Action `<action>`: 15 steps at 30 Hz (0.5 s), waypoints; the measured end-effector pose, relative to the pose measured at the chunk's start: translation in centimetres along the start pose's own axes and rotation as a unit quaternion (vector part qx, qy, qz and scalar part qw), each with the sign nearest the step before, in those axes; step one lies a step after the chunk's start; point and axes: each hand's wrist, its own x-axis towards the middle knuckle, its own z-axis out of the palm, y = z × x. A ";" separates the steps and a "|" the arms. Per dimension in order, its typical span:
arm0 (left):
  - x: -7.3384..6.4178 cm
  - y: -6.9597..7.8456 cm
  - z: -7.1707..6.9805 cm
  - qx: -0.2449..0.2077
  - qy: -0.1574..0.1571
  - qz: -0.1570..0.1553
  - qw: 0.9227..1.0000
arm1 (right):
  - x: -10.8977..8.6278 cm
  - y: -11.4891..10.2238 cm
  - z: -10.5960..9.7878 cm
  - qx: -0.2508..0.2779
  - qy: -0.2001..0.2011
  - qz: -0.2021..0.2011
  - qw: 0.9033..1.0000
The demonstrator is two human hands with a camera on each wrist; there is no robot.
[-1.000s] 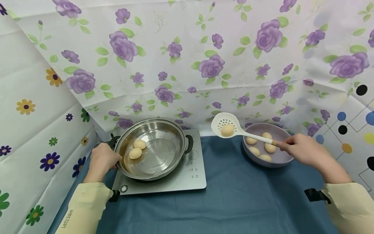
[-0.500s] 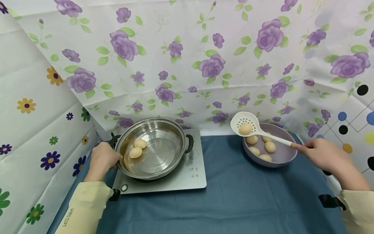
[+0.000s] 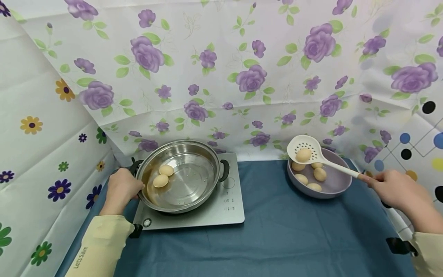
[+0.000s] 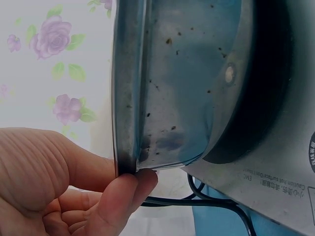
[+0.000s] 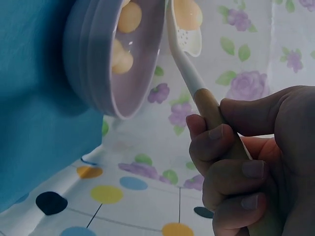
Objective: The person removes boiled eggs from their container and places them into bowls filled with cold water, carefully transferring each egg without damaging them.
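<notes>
My right hand (image 3: 398,190) grips the wooden handle (image 5: 211,108) of a white slotted skimmer (image 3: 327,161). One brown egg (image 3: 303,155) rests in the skimmer's holed bowl, above the far left part of a purple bowl (image 3: 333,188). Inside that bowl lie several eggs (image 3: 320,174), partly covered by the skimmer. On the left, my left hand (image 3: 122,189) pinches the edge of a steel pot (image 3: 194,184) near its black side handle; the left wrist view shows thumb and fingers at the rim (image 4: 129,147). Two eggs (image 3: 160,181) lie in shallow water at the pot's left side.
The pot stands on a flat silver induction cooker (image 3: 221,215), whose black cord (image 4: 216,202) runs out behind. Blue cloth (image 3: 277,231) covers the table. Flowered sheets (image 3: 214,77) hang close behind and at the left; a dotted sheet is at the right.
My right hand has moved right and slightly down, carrying the skimmer with its egg from beside the purple bowl to above it. The left hand and the pot have stayed still.
</notes>
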 end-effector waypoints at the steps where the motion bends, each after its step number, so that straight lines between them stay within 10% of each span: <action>1: 0.0 0.0 0.0 0.000 -0.001 -0.001 1.000 | -0.1 0.2 0.0 -0.002 0.002 0.005 1.000; 15: 0.1 -0.1 0.2 0.000 -0.002 -0.006 1.000 | -0.5 1.1 0.8 -0.049 0.041 0.064 0.996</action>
